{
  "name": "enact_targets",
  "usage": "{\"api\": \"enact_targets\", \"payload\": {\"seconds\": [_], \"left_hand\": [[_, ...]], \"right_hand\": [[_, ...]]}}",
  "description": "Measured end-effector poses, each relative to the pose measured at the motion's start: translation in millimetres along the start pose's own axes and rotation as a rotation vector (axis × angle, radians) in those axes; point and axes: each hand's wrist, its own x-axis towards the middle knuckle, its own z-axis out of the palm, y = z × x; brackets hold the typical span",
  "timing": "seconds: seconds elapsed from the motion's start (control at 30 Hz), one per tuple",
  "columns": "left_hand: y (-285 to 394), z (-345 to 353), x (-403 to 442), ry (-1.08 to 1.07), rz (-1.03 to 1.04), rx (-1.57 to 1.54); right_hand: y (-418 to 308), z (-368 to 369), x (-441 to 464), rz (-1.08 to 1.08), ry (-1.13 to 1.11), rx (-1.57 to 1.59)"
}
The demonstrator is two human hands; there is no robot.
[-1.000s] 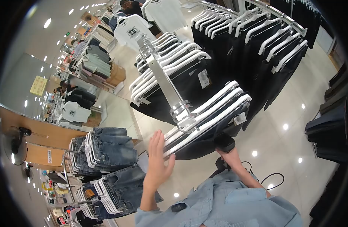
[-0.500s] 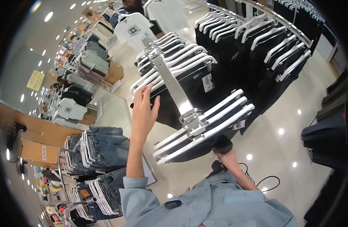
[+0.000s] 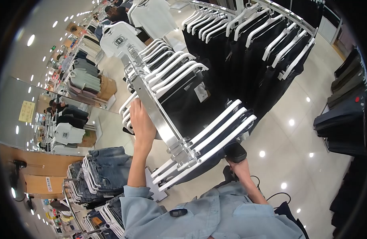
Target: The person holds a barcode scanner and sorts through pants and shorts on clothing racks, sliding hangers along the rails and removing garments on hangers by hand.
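Note:
My left hand (image 3: 142, 121) is at the left side of the metal rail (image 3: 157, 109), its fingers curled over the end of a white hanger (image 3: 129, 104) with black garments (image 3: 183, 107) on it. Three white hangers (image 3: 215, 137) with dark garments hang at the near end of the rail, apart from the others. My right hand (image 3: 240, 167) is wrapped round a black handheld device (image 3: 235, 152), just right of these near hangers. A paper tag (image 3: 201, 92) shows on a black garment.
Another rack (image 3: 287, 16) with black garments on white hangers stands behind to the right. Denim shorts (image 3: 111, 165) hang at lower left. White T-shirts (image 3: 119, 39) hang at the back, near a person (image 3: 116, 14). Dark trousers (image 3: 343, 123) hang at far right.
My left hand has left the near hangers, moved up along the rail and closed on a hanger farther back. My right hand still holds the black device. The view has shifted.

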Motion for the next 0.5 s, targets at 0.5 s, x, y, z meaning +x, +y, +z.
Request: {"api": "enact_targets", "payload": {"seconds": [0.5], "left_hand": [[17.7, -7.2, -16.7, -0.219, -0.266, -0.231]], "right_hand": [[9.7, 0.8, -6.4, -0.029, 0.064, 0.095]]}}
